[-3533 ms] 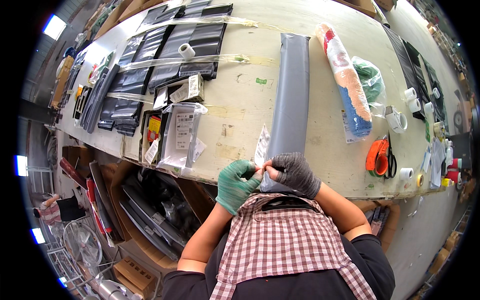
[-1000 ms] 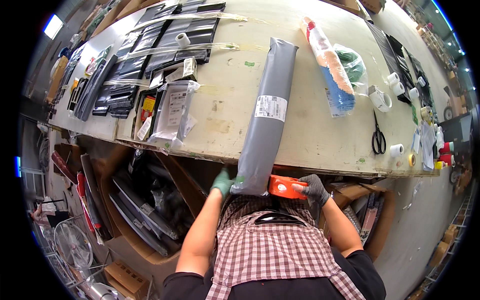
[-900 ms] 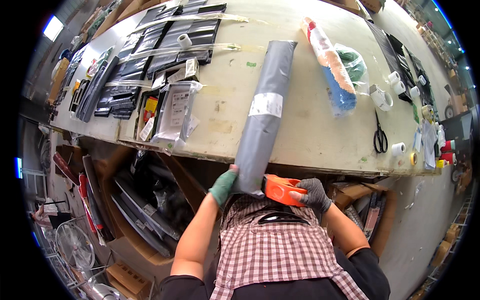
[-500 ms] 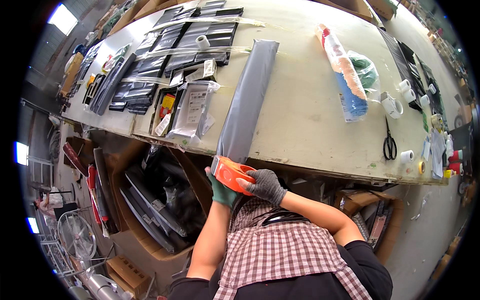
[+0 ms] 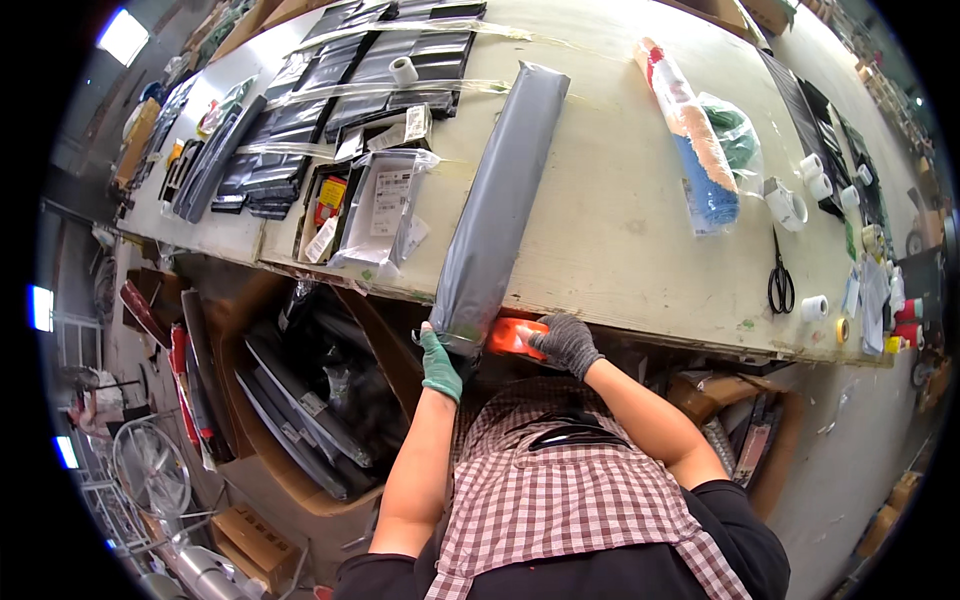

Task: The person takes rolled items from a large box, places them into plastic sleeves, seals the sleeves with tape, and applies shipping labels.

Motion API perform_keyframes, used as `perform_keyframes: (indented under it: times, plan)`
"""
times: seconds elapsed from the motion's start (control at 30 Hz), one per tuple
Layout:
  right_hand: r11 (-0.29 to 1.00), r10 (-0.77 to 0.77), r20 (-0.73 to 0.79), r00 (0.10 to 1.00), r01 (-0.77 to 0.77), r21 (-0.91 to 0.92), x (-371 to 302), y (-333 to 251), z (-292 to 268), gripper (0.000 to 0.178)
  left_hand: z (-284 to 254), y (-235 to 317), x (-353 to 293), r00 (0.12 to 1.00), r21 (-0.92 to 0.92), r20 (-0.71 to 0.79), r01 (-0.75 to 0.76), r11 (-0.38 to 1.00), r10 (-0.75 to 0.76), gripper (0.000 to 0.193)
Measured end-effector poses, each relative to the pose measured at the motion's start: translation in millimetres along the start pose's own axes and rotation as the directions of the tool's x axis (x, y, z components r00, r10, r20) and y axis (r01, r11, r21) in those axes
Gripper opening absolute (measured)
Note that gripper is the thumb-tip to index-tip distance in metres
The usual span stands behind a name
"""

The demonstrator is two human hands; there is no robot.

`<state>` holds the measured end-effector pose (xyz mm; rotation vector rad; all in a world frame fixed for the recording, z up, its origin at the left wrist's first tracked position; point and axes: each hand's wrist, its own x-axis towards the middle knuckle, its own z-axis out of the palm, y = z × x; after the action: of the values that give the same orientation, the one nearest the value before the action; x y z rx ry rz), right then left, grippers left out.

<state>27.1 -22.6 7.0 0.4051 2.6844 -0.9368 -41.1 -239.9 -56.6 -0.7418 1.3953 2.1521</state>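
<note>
While the right hand (image 5: 568, 346) clamps an orange tape dispenser (image 5: 514, 337), the grey package (image 5: 500, 190) left of its fingers seems mid-taping, next needing a steady left hand (image 5: 441, 370), grip hidden

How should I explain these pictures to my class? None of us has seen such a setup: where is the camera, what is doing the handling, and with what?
There is no machine here: a person wearing a brown-and-white checked cloth apron works by hand. Every picture comes from one wide fisheye camera on their head, looking down, so straight edges look bent.

The left hand, in a green fingerless glove, is at the near end of a long grey plastic parcel. The right hand, in a dark grey glove, holds what looks like an orange tape dispenser beside that end.

The parcel lies on a large off-white table, its near end reaching past the edge. Also there: flat black plastic bags and black-handled scissors.
</note>
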Motion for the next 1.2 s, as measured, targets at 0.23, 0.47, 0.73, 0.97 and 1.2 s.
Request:
perform_keyframes:
  times: [0.23,0.47,0.73,0.97,1.2]
  plan:
    - [0.772,0.308,-0.459,0.834,0.063,0.633,-154,126,-79,0.023,5,27,-78,0.737,-0.535,0.381,0.668,0.517,-0.558,0.116]
    - [0.728,0.214,-0.749,0.627,-0.614,-0.306,-129,272,-147,0.048,-2,52,-26,0.644,-0.242,0.719,0.584,0.775,-0.260,0.076]
    - [0.498,-0.056,-0.198,0.978,0.200,0.844,-93,36,-33,0.069,58,6,-106,0.646,0.509,0.759,-0.516,0.689,-0.077,0.060]
    - [0.058,-0.115,0.197,0.974,-0.191,0.980,-112,57,-75,0.068,114,6,-52,0.806,0.359,0.537,0.047,0.932,-0.248,0.049]
    - [0.102,-0.111,0.318,0.941,-0.308,0.946,-175,45,-79,0.094,200,-47,28,0.451,0.032,0.858,0.432,0.901,-0.247,0.081]
